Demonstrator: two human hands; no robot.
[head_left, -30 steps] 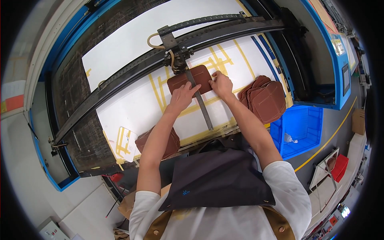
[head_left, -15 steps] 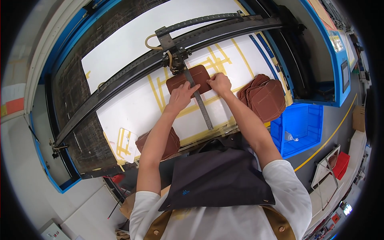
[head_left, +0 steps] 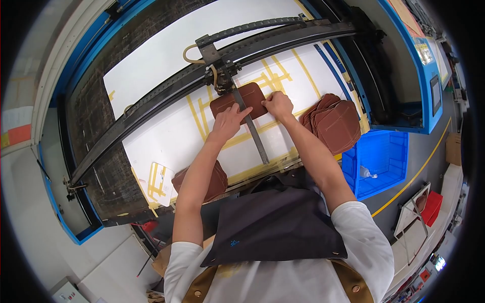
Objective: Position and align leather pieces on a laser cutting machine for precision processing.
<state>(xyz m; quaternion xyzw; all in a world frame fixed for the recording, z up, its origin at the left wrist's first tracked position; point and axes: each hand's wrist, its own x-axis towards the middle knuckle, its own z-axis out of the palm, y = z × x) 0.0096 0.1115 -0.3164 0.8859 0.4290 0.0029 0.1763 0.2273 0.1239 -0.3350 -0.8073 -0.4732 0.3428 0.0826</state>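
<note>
A big blue-framed machine [head_left: 429, 93] surrounded a brown panel [head_left: 218, 106], which I took as the middle of my clock, with six toward the person [head_left: 298, 278] leaning in. Beneath the panel spread a white sheet [head_left: 151, 146] crossed by strips of yellow tape. A black beam [head_left: 303, 40] spanned it, from eight o'clock up over to two. At four o'clock, past the edge of the sheet, was a blue crate [head_left: 386, 156].

A thick, uneven stack [head_left: 338, 126] of similar brown pieces lay just after three o'clock; a second pile [head_left: 214, 184] sat at seven, partly hidden by the person's left forearm. The panel itself lay flat on the sheet just below the beam, a dark metal bar [head_left: 256, 137] across its top and running out toward five. Between seven and eight rested a white card [head_left: 157, 184] marked with yellow tape.

The hands were near each other but not touching. The left hand [head_left: 229, 122] came in from seven, fingers extended onto the panel, thumb reaching over the bar. The right hand [head_left: 278, 106] was at three, fingers curled at the panel's edge; whether it pinched that edge, I couldn't tell. Smallest of all, a white bottle [head_left: 366, 172] lay inside the crate.
</note>
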